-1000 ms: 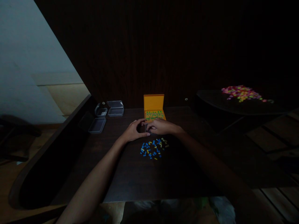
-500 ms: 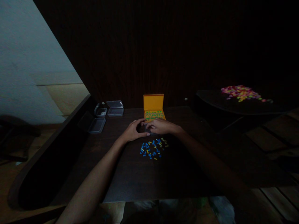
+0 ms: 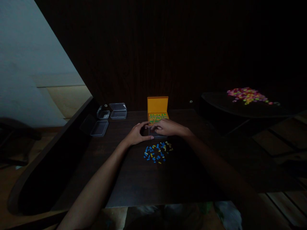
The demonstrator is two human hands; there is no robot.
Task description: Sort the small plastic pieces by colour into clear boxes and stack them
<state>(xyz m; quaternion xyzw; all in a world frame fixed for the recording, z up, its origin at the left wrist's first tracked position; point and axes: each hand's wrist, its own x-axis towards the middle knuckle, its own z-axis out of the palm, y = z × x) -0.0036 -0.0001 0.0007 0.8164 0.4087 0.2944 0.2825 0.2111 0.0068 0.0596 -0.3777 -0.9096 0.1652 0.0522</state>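
A shallow clear plastic box (image 3: 159, 136) lies on the dark table between my hands. My left hand (image 3: 138, 134) grips its left side, with the thumb at the near corner and the fingers at the far corner. Over the box is my right hand (image 3: 166, 127), its fingers curled down and pressed together; whatever they hold is too small or hidden. Just nearer to me is a scatter of small blue and yellow toy bricks (image 3: 158, 152). Directly behind the box stands an open orange case (image 3: 157, 104) with many green pieces in its base.
Several open clear boxes sit at the back left, one of them a clear tray with a lid (image 3: 99, 128). On a dark side shelf (image 3: 216, 99) at right lies a heap of pink, red and yellow pieces (image 3: 248, 95). A raised side panel (image 3: 55, 150) bounds the table's left.
My right hand has shifted slightly away from me and to the right, so more of the box's near edge shows. My left hand stays in place.
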